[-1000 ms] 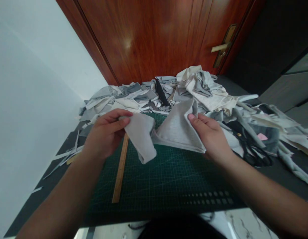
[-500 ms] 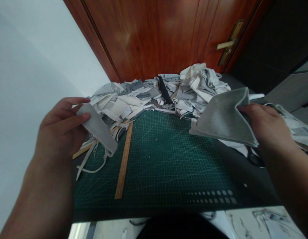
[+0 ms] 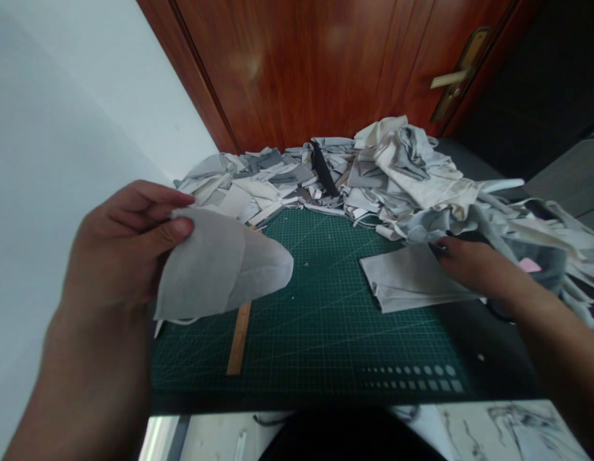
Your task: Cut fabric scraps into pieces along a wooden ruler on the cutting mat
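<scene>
My left hand point(image 3: 121, 246) is raised over the left edge of the green cutting mat point(image 3: 316, 333) and pinches a light grey fabric piece point(image 3: 220, 269) between thumb and fingers; the piece hangs out to the right. My right hand point(image 3: 474, 269) rests on the right side of the mat, fingers lying on a folded grey fabric piece point(image 3: 407, 282) that lies flat there. Its fingertips reach toward the heap of scraps. A wooden ruler point(image 3: 239, 339) lies on the mat under the held piece.
A heap of grey and cream fabric scraps point(image 3: 373, 173) covers the far and right side of the table. A brown wooden door point(image 3: 325, 70) with a brass handle point(image 3: 453, 77) stands behind. A white wall is at the left. A marbled surface edge shows at the bottom.
The fabric was held together in both hands, then split apart. My right hand has laid its folded piece down on the mat; my left hand keeps its piece, which has spread wider.
</scene>
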The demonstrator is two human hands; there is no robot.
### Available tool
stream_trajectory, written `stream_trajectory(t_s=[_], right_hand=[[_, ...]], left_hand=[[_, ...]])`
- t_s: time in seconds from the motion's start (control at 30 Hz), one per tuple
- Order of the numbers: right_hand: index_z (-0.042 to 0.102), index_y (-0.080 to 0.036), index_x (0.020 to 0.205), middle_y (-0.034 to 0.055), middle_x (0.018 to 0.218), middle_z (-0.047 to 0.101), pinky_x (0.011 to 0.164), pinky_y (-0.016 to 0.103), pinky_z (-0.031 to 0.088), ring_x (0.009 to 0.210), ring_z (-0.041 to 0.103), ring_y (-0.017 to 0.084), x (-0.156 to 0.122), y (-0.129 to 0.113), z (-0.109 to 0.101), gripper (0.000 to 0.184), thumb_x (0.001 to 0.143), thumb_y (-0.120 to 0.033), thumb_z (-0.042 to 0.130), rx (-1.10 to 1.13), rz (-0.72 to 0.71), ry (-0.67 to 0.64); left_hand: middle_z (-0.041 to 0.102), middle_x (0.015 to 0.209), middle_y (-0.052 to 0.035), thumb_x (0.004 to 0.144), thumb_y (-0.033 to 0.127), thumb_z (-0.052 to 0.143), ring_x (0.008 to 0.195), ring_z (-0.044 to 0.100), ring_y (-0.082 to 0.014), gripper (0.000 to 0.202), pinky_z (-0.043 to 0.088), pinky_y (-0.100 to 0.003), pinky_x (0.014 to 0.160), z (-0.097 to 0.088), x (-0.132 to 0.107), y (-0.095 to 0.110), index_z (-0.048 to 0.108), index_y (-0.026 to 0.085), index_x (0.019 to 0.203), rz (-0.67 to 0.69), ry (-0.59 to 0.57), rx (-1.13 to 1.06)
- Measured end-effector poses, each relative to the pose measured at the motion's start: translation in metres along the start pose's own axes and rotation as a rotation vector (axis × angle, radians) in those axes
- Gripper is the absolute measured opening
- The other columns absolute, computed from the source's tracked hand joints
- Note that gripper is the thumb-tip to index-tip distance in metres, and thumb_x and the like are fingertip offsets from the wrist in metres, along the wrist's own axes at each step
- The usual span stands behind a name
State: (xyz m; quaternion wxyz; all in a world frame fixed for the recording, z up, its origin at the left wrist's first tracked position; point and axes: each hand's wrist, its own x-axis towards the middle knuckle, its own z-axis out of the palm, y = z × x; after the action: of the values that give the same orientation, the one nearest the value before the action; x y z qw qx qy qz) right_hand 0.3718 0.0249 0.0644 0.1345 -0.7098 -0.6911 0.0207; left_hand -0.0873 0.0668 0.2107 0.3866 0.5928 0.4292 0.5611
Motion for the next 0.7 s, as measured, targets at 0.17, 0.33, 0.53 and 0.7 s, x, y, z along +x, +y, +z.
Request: stream_trajectory(t_s=[0.17,0.33,0.53,0.7], right_hand=[[0.062,-0.014,0.135,0.0202,0.125,0.069,0.089,0.05,0.056,0.107,0.07,0.035,-0.009,-0.066,-0.023,0.048,0.09,-0.032,0.062,0.243,-0.192,0.11],[0.058,-0.026,0.14,0.0073,0.135,0.067,0.099,0.036,0.055,0.118,0.066,0.021,-0.012,-0.179,-0.044,0.05,0.092,-0.036,0.07,0.864,-0.667,-0.047],[0.071,-0.021,0.095,-0.0018,0.086,0.074,0.069,0.021,0.053,0.077,0.068,0.011,-0.008,-0.215,-0.028,0.013,0.093,-0.034,0.071,1.172,-0.485,0.004],[0.075,-0.022,0.092,0.0,0.089,0.077,0.071,0.025,0.055,0.08,0.071,0.014,-0.01,-0.215,-0.024,0.008,0.091,-0.03,0.074,1.299,-0.435,0.088]], left_hand=[[0.075,0.071,0.0035,0.067,0.013,0.084,0.058,0.065,-0.0085,0.013,0.047,-0.014,0.048,0.023,-0.015,0.002,0.075,0.02,0.074,0.025,-0.083,0.168],[0.075,0.073,0.0033,0.076,0.015,0.082,0.064,0.067,-0.0084,0.01,0.048,-0.014,0.054,0.048,-0.028,-0.003,0.077,0.022,0.08,0.077,-0.417,0.268],[0.076,0.077,-0.0005,0.079,0.024,0.083,0.068,0.069,-0.0114,0.009,0.053,-0.019,0.061,0.051,-0.026,-0.015,0.078,0.02,0.085,-0.07,-0.493,0.083],[0.071,0.066,-0.0004,0.068,0.034,0.092,0.056,0.066,-0.0141,0.027,0.054,-0.023,0.053,0.048,-0.025,-0.03,0.071,0.018,0.073,-0.318,-0.518,-0.173]])
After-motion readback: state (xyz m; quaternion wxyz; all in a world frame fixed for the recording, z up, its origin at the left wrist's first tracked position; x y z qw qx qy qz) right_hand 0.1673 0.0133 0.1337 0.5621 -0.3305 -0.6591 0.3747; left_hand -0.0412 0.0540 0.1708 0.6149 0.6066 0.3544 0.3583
